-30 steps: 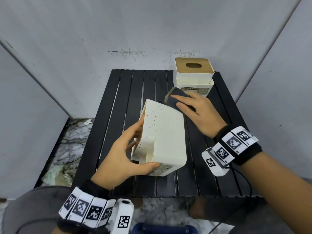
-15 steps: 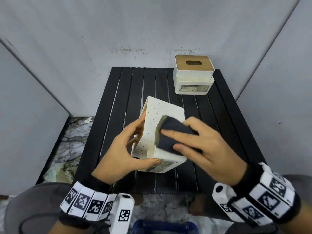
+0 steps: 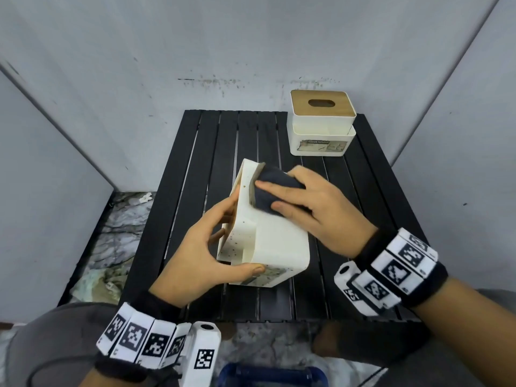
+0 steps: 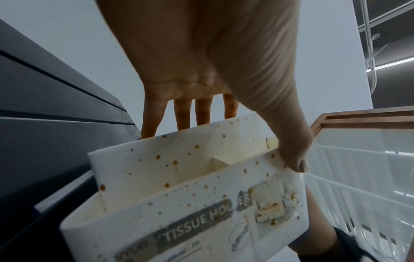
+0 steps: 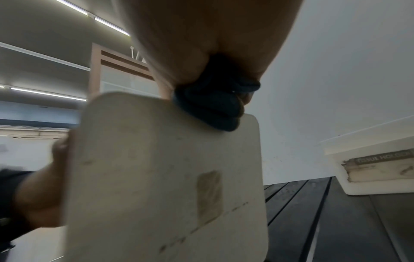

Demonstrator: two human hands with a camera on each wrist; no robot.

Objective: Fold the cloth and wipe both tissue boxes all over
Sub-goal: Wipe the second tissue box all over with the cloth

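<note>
A white tissue box [image 3: 275, 247], speckled with brown spots, lies tipped on its side in the middle of the black slatted table [image 3: 346, 291]. My left hand [image 3: 203, 252] grips its near left end, thumb on the labelled face [image 4: 201, 218] and fingers behind the far wall. My right hand [image 3: 312, 202] presses a folded dark cloth [image 3: 272, 191] against the far part of the box's upturned face; the cloth [image 5: 215, 106] shows bunched under my fingers in the right wrist view. A second white tissue box [image 3: 321, 121] with a wooden lid stands upright at the back right.
Grey walls close in the table on three sides. Marbled floor [image 3: 120, 227] shows left of the table. A blue object [image 3: 270, 375] sits below the near edge. The second box [image 5: 371, 168] stands close beyond my right hand.
My right hand slid the cloth from the box's far edge toward me, and has now moved it back toward the far end. My left hand kept its hold.
</note>
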